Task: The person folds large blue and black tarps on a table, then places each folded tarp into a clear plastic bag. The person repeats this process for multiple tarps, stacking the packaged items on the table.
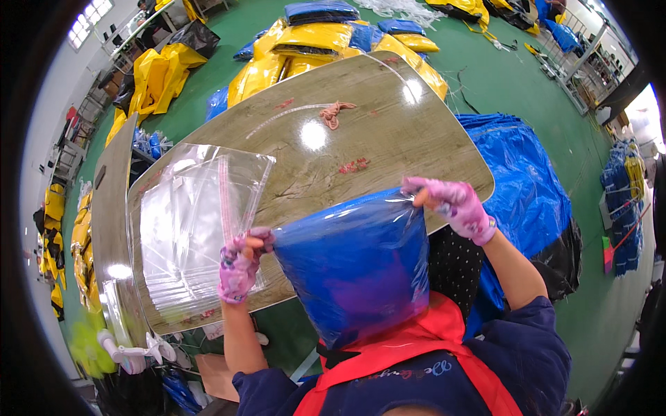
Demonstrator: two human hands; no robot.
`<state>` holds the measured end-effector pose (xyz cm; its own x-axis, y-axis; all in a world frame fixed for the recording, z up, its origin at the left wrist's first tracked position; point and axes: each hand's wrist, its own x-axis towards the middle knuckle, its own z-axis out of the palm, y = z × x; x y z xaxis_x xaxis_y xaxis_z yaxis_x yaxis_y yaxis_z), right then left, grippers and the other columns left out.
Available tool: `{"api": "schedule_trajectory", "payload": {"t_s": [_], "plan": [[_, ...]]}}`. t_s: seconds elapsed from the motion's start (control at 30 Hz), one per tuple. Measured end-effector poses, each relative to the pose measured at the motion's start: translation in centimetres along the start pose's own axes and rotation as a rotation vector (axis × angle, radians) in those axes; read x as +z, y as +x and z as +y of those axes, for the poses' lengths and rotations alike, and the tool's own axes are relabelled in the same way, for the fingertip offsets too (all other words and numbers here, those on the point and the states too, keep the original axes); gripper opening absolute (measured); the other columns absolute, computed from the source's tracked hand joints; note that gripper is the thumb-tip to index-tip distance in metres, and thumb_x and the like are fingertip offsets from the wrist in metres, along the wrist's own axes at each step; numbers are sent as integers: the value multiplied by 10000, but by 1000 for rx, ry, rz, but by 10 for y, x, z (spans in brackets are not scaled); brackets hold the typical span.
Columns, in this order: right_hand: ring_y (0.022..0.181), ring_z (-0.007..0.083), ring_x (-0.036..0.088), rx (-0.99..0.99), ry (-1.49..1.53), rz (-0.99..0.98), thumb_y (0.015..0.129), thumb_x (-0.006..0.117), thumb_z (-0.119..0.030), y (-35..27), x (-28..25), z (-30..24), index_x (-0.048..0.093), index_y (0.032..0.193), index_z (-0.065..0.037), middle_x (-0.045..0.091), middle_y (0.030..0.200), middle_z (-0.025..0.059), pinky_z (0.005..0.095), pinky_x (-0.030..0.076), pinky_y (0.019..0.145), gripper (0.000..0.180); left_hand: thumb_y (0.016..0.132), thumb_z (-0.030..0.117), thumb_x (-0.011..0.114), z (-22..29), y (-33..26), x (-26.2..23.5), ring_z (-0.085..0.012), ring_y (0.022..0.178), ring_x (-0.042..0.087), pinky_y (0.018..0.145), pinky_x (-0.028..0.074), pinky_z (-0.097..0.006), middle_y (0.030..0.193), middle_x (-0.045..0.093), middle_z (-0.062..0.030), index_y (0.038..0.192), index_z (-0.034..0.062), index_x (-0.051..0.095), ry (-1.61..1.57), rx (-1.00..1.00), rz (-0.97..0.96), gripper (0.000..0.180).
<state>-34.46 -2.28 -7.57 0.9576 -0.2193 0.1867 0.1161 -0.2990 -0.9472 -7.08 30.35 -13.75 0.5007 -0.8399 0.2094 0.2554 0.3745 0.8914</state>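
Note:
A clear plastic bag with folded blue sheeting inside, the blue package (357, 260), hangs between my hands at the table's near edge, against my red apron (409, 340). My left hand (241, 263), in a pink patterned glove with bare fingertips, pinches its upper left corner. At the upper right corner, my right hand (458, 208) in a matching glove is closed on the bag's edge. Beside my left hand, a stack of flat clear plastic bags (187, 229) lies on the wood-patterned table (298, 159).
A crumpled pinkish cloth (334, 114) lies on the table. Yellow and blue packages (312, 41) are piled beyond it. Blue sheeting (520, 180) is heaped on the floor at right. A small fan (104, 347) stands at lower left, and yellow bundles (156, 80) lie far left.

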Motion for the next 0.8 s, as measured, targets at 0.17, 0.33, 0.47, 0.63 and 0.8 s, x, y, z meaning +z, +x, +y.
{"api": "schedule_trajectory", "payload": {"t_s": [0.17, 0.33, 0.47, 0.63, 0.8], "plan": [[1077, 290, 638, -188, -299, -24, 816, 557, 145, -29, 10, 34, 604, 1170, -105, 548, 1343, 167, 327, 541, 836, 435, 856, 53, 640, 44, 9, 37, -218, 1131, 602, 919, 508, -347, 1281, 593, -136, 976, 120, 716, 828, -433, -42, 157], [1074, 310, 635, -277, -539, 43, 806, 582, 124, -37, 8, 37, 625, 1114, -124, 519, 1382, 127, 346, 545, 841, 398, 769, 142, 744, 104, 57, 69, -249, 1113, 611, 918, 509, -357, 1278, 605, -98, 1193, 121, 645, 1764, -519, -264, 435], [1088, 297, 628, -336, -687, -13, 767, 622, 58, -33, 10, 14, 651, 1066, -131, 571, 1320, 97, 368, 533, 867, 355, 832, 514, 668, 28, 96, 92, -347, 1117, 594, 962, 461, -388, 1169, 643, -185, 1306, 42, 542, 1389, 88, -442, 680], [1027, 285, 627, -34, -921, 35, 793, 688, -185, -27, -15, -67, 637, 1137, -117, 645, 1136, 96, 392, 519, 838, 355, 700, 716, 670, 10, 91, 134, -379, 924, 652, 805, 502, -423, 942, 677, -216, 1059, 50, 615, 1580, -575, -399, 759], [848, 317, 669, 208, -853, -368, 722, 588, -745, -13, 5, -45, 584, 1119, -27, 664, 963, 152, 417, 528, 658, 820, 601, 559, 843, 36, 89, 182, -310, 858, 680, 779, 528, -375, 948, 681, -166, 1112, 30, 602, 1560, -140, -764, 774]]}}
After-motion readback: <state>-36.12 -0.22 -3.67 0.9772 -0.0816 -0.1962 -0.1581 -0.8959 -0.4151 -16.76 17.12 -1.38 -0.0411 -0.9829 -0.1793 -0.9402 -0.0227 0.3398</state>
